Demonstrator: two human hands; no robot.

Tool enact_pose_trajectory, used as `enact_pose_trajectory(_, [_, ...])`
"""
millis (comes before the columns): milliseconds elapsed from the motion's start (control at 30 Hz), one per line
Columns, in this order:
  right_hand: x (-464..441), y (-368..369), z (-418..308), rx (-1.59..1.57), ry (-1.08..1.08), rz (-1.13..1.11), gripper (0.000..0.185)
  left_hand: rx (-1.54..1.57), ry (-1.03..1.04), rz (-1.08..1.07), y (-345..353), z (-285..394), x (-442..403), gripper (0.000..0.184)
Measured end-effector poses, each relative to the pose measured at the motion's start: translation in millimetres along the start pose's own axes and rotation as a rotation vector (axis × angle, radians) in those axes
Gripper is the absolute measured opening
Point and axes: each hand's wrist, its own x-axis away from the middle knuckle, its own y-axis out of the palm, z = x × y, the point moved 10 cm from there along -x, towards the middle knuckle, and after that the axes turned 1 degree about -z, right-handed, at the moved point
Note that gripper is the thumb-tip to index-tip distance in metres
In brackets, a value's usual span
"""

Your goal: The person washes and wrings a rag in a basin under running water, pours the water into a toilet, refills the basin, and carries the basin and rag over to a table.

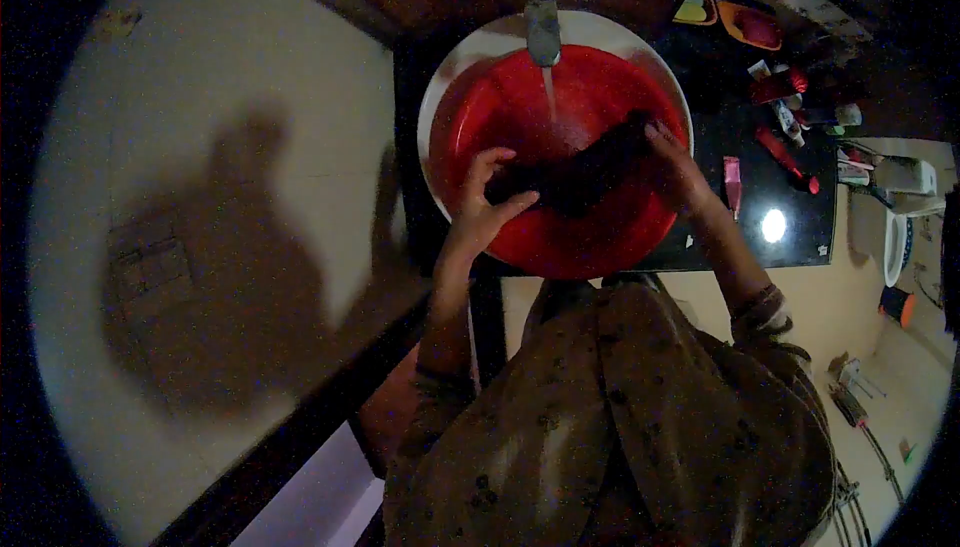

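A dark, bunched cloth (590,175) stretches between my two hands over a red plastic basin (560,252). My left hand (485,207) is curled around its left end, thumb below and fingers above. At the upper right end, my right hand (680,169) grips the cloth, with part of the fingers hidden behind it. From the tap (543,32) a thin stream of water (549,92) falls into the basin, just beyond the cloth. The basin sits in a white round sink (432,132). What kind of cloth it is, I cannot tell.
On the black counter (750,242) to the right lie a pink tube (733,182), a red-handled brush-like item (785,157) and several small toiletries. Orange trays (750,25) stand at the back right. A pale tiled wall (330,97) is on the left.
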Motion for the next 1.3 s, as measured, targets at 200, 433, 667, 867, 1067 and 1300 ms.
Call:
enact_pose_trajectory(200, [28, 20, -49, 0.033, -0.109, 0.001, 0.066, -0.109, -0.084, -0.129, -9, 3, 0, 0.044])
enact_pose_trajectory(433, [22, 2, -72, 0.513, -0.322, 0.235, 0.056, 0.027, -0.137, -0.193, 2, 6, 3, 0.024])
enact_pose_trajectory(667, [37, 44, -78, 1.124, -0.423, -0.03, 0.029, -0.243, -0.011, 0.036, -33, 21, 2, 0.017])
enact_pose_trajectory(867, [-20, -16, -69, 1.123, -0.335, 0.073, 0.028, -0.283, -0.043, 0.063, -28, -44, -32, 0.044])
enact_pose_trajectory(1067, [-51, 30, 51, 1.899, -0.244, 0.244, 0.055, -0.099, -0.379, -0.016, 36, -143, -6, 0.073])
enact_pose_trajectory(1300, [-98, 46, 87, 2.348, -0.409, 0.009, 0.052, -0.079, -0.356, 0.219, 21, -166, 2, 0.072])
